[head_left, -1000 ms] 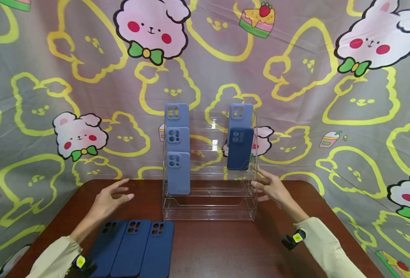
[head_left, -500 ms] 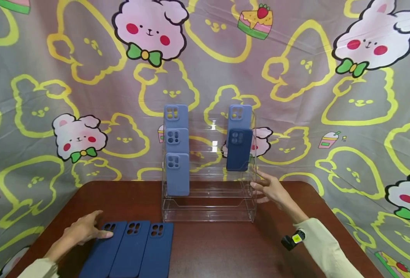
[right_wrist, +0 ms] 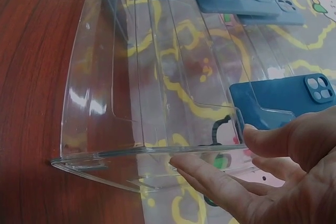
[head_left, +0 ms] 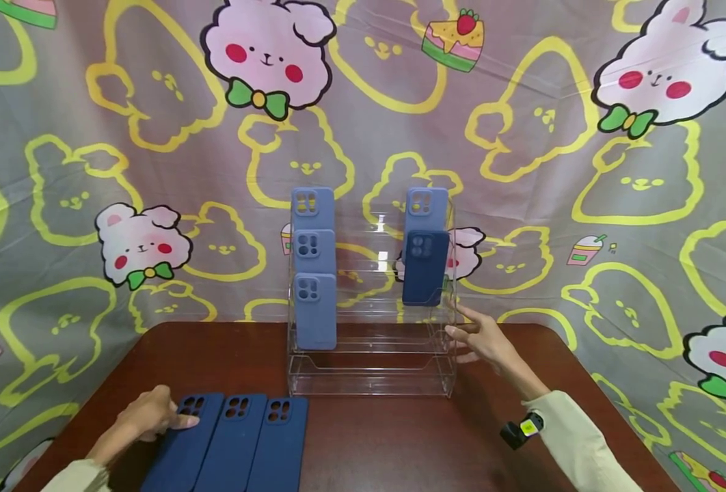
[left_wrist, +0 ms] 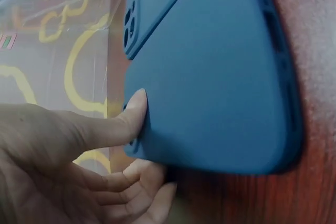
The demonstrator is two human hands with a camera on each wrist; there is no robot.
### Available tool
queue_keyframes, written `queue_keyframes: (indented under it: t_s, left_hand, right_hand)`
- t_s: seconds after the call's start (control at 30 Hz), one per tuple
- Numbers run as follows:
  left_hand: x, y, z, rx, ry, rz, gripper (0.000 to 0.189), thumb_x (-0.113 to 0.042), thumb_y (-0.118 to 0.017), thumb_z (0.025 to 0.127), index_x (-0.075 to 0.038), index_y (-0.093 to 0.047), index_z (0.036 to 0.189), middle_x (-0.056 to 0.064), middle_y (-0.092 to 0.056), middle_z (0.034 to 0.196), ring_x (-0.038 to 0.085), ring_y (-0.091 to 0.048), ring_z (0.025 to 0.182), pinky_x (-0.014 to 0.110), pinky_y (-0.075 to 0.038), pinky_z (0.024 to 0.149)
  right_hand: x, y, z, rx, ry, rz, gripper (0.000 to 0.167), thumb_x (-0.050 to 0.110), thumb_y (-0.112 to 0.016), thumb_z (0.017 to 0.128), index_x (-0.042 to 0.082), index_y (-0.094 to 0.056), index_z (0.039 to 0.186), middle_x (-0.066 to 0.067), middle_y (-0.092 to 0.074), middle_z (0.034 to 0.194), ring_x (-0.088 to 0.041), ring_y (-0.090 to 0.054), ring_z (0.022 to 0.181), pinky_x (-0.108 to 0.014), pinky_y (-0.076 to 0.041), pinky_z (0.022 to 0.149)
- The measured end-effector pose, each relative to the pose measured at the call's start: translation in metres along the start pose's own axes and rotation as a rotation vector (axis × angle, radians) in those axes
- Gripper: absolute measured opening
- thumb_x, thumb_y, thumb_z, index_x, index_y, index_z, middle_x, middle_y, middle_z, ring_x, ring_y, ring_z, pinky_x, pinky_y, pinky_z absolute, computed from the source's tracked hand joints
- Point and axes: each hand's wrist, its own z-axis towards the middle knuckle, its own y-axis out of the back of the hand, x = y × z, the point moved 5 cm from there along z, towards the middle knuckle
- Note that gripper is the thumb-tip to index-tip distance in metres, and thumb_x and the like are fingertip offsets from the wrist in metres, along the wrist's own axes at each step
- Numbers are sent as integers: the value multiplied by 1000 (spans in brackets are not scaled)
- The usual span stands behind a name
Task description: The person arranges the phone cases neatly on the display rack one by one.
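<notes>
My left hand [head_left: 148, 417] pinches the leftmost dark blue phone case [head_left: 181, 447] by its camera end. In the left wrist view the thumb [left_wrist: 135, 114] lies on top, and the other fingers are bent at the case's edge. Beside it on the table lie a middle dark blue case [head_left: 230, 444] and a right-hand one [head_left: 279, 444]. My right hand [head_left: 487, 345] holds the right side of a clear tiered display rack [head_left: 372, 384]. In the right wrist view its thumb is inside the side panel and its fingers run along the outside.
Three light blue cases, the lowest [head_left: 316, 314] in front, fill the rack's left column. In the right column a dark blue case [head_left: 424, 273] stands below a light blue case [head_left: 427, 205]. A patterned curtain [head_left: 363, 130] hangs behind the brown table [head_left: 387, 444].
My left hand has come down and left from above the table to the leftmost dark blue case and taken hold of its end. My right hand has stayed at the rack.
</notes>
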Motion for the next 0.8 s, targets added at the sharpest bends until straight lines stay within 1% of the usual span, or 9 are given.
queue_keyframes:
  t_s: [0.1, 0.17, 0.23, 0.33, 0.43, 0.57, 0.63, 0.7, 0.8]
  left_hand:
    - [6, 2, -2, 42, -36, -144, 43, -28, -88, 88, -3, -56, 75, 5, -56, 71, 15, -59, 65, 39, -63, 64]
    - [10, 5, -3, 60, -63, -237, 39, -24, -87, 89, 7, -64, 84, 13, -65, 82, 20, -68, 74, 46, -66, 69]
    - [12, 12, -5, 86, -90, -302, 46, -23, -84, 92, 17, -66, 107, 23, -71, 103, 29, -73, 87, 51, -67, 76]
    - [13, 22, -8, 97, -129, -375, 50, -21, -80, 95, 20, -64, 119, 22, -74, 106, 33, -75, 93, 49, -68, 77]
    - [11, 33, -11, 85, -153, -431, 54, -21, -77, 97, 21, -59, 126, 17, -76, 105, 33, -75, 95, 46, -68, 77]
    - [4, 45, -17, 32, -217, -462, 59, -23, -73, 100, 22, -54, 132, 16, -76, 108, 30, -75, 95, 45, -68, 77]
    - [-4, 50, -21, -9, -269, -465, 59, -23, -72, 101, 22, -53, 133, 17, -76, 109, 29, -75, 94, 44, -68, 77]
    - [-13, 54, -26, -66, -315, -460, 56, -23, -73, 101, 21, -55, 131, 18, -76, 106, 26, -75, 90, 42, -69, 74]
    - [-28, 62, -36, -173, -381, -441, 52, -21, -74, 100, 19, -59, 130, 21, -77, 104, 22, -76, 83, 38, -69, 70]
  right_hand:
    - [0, 0, -1, 10, -7, 5, 66, 8, -59, 108, 8, -28, 166, -42, -53, 143, -38, -74, 104, -54, -67, 77]
    - [1, 1, -1, 14, -12, 10, 67, 9, -59, 108, 7, -27, 166, -41, -53, 143, -35, -74, 102, -53, -67, 77]
    - [3, 1, 0, 18, -10, 15, 68, 9, -59, 108, 7, -26, 166, -41, -52, 144, -33, -74, 103, -53, -67, 78]
    - [4, 2, 2, 14, -5, 16, 67, 9, -59, 108, 8, -27, 166, -40, -51, 146, -35, -73, 106, -53, -67, 79]
    - [3, 2, 3, 12, -2, 15, 67, 9, -59, 108, 9, -27, 167, -40, -52, 145, -37, -73, 106, -54, -67, 80]
    - [1, 1, 1, 13, -1, 17, 67, 9, -59, 108, 9, -28, 166, -41, -54, 142, -36, -74, 103, -54, -67, 80]
    - [0, 1, -1, 13, -4, 17, 67, 9, -59, 108, 7, -27, 166, -42, -53, 142, -34, -74, 102, -54, -67, 79]
    - [0, 0, -3, 11, -7, 16, 67, 8, -59, 108, 5, -26, 166, -42, -53, 142, -34, -74, 101, -53, -67, 78]
    - [1, -2, -4, 22, -10, 17, 68, 9, -59, 108, 3, -23, 166, -42, -50, 145, -35, -74, 104, -53, -67, 79]
